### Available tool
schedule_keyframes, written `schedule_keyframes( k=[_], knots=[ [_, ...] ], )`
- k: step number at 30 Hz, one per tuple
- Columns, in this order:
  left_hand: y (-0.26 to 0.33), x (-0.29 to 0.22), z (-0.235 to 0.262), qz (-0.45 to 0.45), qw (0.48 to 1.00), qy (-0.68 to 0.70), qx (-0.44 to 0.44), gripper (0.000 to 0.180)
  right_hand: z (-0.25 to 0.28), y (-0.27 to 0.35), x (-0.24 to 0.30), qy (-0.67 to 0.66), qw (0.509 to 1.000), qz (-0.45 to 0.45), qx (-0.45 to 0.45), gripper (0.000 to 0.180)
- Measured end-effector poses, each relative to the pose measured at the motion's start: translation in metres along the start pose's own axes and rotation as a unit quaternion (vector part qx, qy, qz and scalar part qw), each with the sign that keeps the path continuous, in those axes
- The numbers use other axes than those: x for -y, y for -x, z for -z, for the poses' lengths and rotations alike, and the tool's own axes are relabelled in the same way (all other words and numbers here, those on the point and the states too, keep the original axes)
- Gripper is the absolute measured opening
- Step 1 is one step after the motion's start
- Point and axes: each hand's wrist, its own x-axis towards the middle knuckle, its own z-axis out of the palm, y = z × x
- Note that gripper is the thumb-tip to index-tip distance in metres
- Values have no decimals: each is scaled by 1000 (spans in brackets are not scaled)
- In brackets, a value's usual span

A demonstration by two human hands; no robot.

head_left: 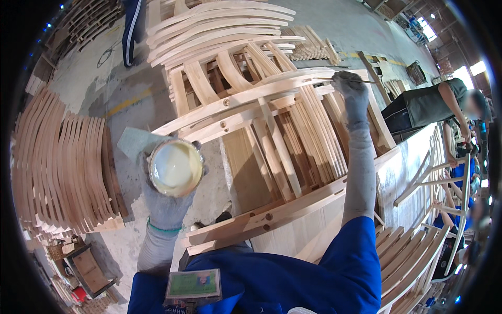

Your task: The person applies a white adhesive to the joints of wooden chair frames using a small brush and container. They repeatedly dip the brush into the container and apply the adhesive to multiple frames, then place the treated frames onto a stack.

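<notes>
My left hand, in a grey glove, is closed around a round tub of pale cream liquid, held up at the left of the wooden frames. A flat pale green-grey piece shows just beyond the tub; whether this hand holds it too, I cannot tell. My right hand, also gloved, grips a thin stick. The stick's left end lies over or on the end of a curved wooden rail; contact is unclear. Below that rail, slatted chair frames with round holes lie stacked before me.
Curved wooden pieces are piled at the left, and more at the far side. On the right, a person in dark clothes bends near a wooden chair frame. Another person's leg shows at the far left.
</notes>
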Motion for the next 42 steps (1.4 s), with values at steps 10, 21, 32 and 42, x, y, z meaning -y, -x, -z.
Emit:
schedule_keyframes(
  k=[10,21,32,42],
  knots=[
    [22,4,-25,-117,922,-297,218,44,-137,222,184,19,994,27,108,17],
    [76,-21,-13,-104,895,-227,370,48,-162,317,202,-130,985,107,34,21],
    [108,-13,-13,-235,839,-368,326,83,-164,370,205,-170,981,86,-28,16],
    [84,26,-1,-341,724,-530,280,77,-159,401,194,-91,982,153,-58,20]
  ],
)
